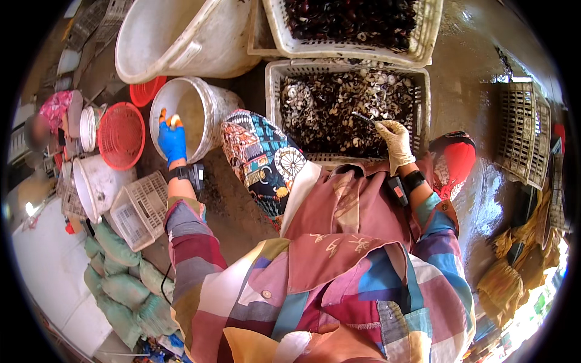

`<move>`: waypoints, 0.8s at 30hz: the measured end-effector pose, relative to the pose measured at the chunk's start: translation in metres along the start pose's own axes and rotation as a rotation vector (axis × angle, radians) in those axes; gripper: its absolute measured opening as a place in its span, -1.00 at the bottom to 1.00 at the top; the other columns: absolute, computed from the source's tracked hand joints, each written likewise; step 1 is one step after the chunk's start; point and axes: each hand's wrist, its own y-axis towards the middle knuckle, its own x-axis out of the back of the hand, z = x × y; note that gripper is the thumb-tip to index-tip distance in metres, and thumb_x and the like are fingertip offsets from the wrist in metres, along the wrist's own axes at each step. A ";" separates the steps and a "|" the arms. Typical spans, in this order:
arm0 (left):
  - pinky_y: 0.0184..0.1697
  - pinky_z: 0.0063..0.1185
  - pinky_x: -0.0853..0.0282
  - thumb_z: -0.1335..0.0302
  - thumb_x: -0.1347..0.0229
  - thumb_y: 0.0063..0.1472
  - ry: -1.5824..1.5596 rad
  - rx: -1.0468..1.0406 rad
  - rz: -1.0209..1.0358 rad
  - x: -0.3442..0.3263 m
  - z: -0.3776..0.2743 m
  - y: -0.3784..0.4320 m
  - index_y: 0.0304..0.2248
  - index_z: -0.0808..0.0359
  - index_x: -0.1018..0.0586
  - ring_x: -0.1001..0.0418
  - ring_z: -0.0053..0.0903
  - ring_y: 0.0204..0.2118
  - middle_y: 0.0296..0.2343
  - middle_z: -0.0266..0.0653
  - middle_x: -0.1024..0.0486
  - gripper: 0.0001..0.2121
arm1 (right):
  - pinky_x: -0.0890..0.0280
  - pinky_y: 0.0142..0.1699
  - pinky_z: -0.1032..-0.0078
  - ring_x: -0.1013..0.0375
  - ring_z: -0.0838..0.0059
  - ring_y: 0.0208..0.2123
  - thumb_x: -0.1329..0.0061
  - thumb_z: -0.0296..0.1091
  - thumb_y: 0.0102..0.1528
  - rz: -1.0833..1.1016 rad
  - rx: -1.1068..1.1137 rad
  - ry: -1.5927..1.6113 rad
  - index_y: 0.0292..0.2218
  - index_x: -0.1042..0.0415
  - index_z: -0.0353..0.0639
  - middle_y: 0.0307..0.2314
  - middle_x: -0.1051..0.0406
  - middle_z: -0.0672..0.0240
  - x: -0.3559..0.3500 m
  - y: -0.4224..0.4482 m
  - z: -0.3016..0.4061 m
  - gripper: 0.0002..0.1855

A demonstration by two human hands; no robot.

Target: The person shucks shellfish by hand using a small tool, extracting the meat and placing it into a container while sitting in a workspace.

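My left hand [171, 138], in a blue glove with orange fingertips, is at the mouth of a white plastic bucket [209, 113] and holds a small pale piece, perhaps shellfish meat [173, 120]. My right hand [394, 140], in a cream glove, grips a thin dark tool [363, 117], its tip pointing left; its exact kind cannot be told. Below that tool lies a white plastic crate [271, 97] full of dark and pale shell pieces [340, 113], between my knees. Beyond it, a second white crate [354, 49] holds dark, wet, rounded shellfish [349, 20].
A large white tub [213, 50] stands beyond the bucket. Red baskets [121, 135], white buckets [91, 186] and a crate [140, 211] are at the left, with green sacks [125, 288] below. Another person [59, 109] sits far left. A slatted crate [522, 131] stands right on wet floor.
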 end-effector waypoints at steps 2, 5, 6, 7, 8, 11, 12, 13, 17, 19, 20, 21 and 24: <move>-0.31 -0.47 -0.36 0.50 -0.04 0.00 0.142 0.077 0.082 0.002 0.005 -0.003 0.01 0.16 -0.28 -0.49 -0.33 -0.39 -0.40 -0.16 -0.52 -0.49 | -0.26 -0.34 0.76 -0.35 0.73 -0.47 -0.04 -0.47 -0.01 -0.011 0.007 0.001 -0.36 -0.46 -0.29 -0.49 -0.43 0.46 0.005 0.001 -0.003 -0.88; -0.31 -0.47 -0.36 0.50 -0.02 -0.01 0.242 0.080 0.052 -0.002 -0.009 0.007 0.01 0.18 -0.29 -0.48 -0.27 -0.39 -0.42 -0.13 -0.52 -0.49 | -0.27 -0.33 0.77 -0.35 0.73 -0.47 -0.04 -0.48 -0.01 -0.047 -0.015 0.000 -0.37 -0.45 -0.28 -0.49 -0.43 0.46 0.011 -0.001 0.004 -0.88; -0.28 -0.48 -0.35 0.50 -0.03 0.02 0.208 0.082 0.034 -0.002 -0.010 0.018 -0.01 0.26 -0.31 -0.48 -0.31 -0.37 -0.39 -0.13 -0.52 -0.53 | -0.27 -0.34 0.77 -0.35 0.73 -0.47 -0.04 -0.48 -0.01 -0.053 -0.014 0.017 -0.37 -0.45 -0.28 -0.49 -0.43 0.47 0.011 -0.002 0.005 -0.88; -0.26 -0.49 -0.34 0.50 -0.04 0.03 0.067 -0.004 -0.103 0.002 -0.001 0.035 -0.03 0.29 -0.32 -0.47 -0.34 -0.35 -0.36 -0.12 -0.51 -0.54 | -0.27 -0.35 0.77 -0.35 0.73 -0.47 -0.03 -0.49 -0.01 -0.047 -0.016 0.036 -0.37 -0.45 -0.28 -0.48 -0.43 0.47 0.006 -0.003 0.007 -0.89; -0.25 -0.50 -0.34 0.51 -0.05 0.04 -0.075 -0.090 -0.239 0.006 0.005 0.056 -0.04 0.33 -0.33 -0.47 -0.36 -0.33 -0.33 -0.11 -0.50 -0.56 | -0.26 -0.35 0.77 -0.35 0.74 -0.48 -0.03 -0.50 -0.01 -0.031 -0.018 0.050 -0.38 -0.45 -0.27 -0.49 -0.43 0.47 0.001 -0.004 0.011 -0.90; -0.19 -0.54 -0.31 0.52 -0.10 0.05 -0.269 -0.071 -0.329 0.013 -0.089 0.092 -0.10 0.46 -0.35 -0.41 -0.46 -0.23 -0.18 -0.08 -0.41 -0.60 | -0.25 -0.38 0.78 -0.33 0.75 -0.51 -0.03 -0.50 -0.02 -0.073 -0.017 0.084 -0.39 -0.46 -0.27 -0.52 -0.42 0.49 0.010 -0.002 0.008 -0.91; -0.16 -0.54 -0.29 0.52 -0.11 0.04 -0.393 -0.181 -0.355 0.021 -0.091 0.112 -0.10 0.47 -0.34 -0.39 -0.45 -0.19 -0.15 -0.06 -0.37 -0.59 | -0.24 -0.40 0.79 -0.33 0.75 -0.52 -0.03 -0.51 -0.02 -0.068 -0.014 0.084 -0.39 -0.46 -0.27 -0.52 -0.42 0.50 0.006 -0.001 0.007 -0.91; -0.14 -0.55 -0.28 0.51 -0.12 0.04 -0.489 -0.300 -0.390 0.038 -0.093 0.138 -0.10 0.49 -0.33 -0.37 -0.43 -0.15 -0.11 -0.03 -0.33 -0.57 | -0.25 -0.40 0.79 -0.33 0.75 -0.52 -0.04 -0.51 -0.02 -0.025 -0.020 0.127 -0.39 -0.46 -0.27 -0.52 -0.42 0.50 -0.004 0.001 0.005 -0.91; 0.04 -0.41 -0.12 0.35 -0.19 -0.01 -0.048 -0.680 -0.382 -0.001 -0.159 0.197 -0.05 0.47 -0.28 -0.25 -0.20 -0.03 -0.12 0.09 -0.31 -0.42 | -0.26 -0.38 0.78 -0.34 0.74 -0.52 -0.03 -0.52 -0.02 -0.031 -0.016 0.170 -0.38 -0.46 -0.27 -0.52 -0.42 0.49 -0.005 0.002 0.004 -0.91; 0.07 -0.38 -0.07 0.31 -0.21 -0.04 -0.141 -0.761 -0.296 -0.034 -0.208 0.184 -0.02 0.44 -0.26 -0.22 -0.17 0.00 -0.11 0.09 -0.30 -0.38 | -0.25 -0.38 0.79 -0.33 0.75 -0.52 -0.04 -0.51 -0.02 -0.075 -0.004 0.131 -0.39 -0.46 -0.27 -0.52 -0.42 0.50 0.004 0.001 0.005 -0.90; 0.06 -0.39 -0.10 0.32 -0.21 -0.04 -0.155 -0.816 -0.275 -0.044 -0.229 0.175 -0.02 0.42 -0.26 -0.24 -0.17 -0.02 -0.11 0.07 -0.31 -0.38 | -0.24 -0.37 0.78 -0.32 0.76 -0.51 -0.04 -0.49 -0.02 -0.072 -0.017 0.122 -0.39 -0.46 -0.26 -0.52 -0.41 0.51 0.005 0.001 0.005 -0.91; 0.04 -0.40 -0.12 0.34 -0.21 -0.04 -0.161 -0.867 -0.253 -0.053 -0.245 0.163 -0.01 0.39 -0.26 -0.27 -0.18 -0.04 -0.10 0.06 -0.31 -0.39 | -0.24 -0.35 0.77 -0.32 0.75 -0.49 -0.05 -0.47 -0.02 -0.061 -0.029 0.119 -0.39 -0.46 -0.26 -0.51 -0.41 0.52 0.003 -0.001 0.010 -0.90; -0.01 -0.45 -0.20 0.40 -0.20 -0.02 -0.385 -0.807 -0.030 -0.084 -0.294 0.118 -0.04 0.38 -0.30 -0.32 -0.21 -0.09 -0.13 0.01 -0.34 -0.46 | -0.24 -0.30 0.74 -0.32 0.74 -0.45 -0.05 -0.46 -0.02 -0.079 -0.054 0.210 -0.39 -0.45 -0.24 -0.49 -0.40 0.53 0.002 -0.004 0.018 -0.89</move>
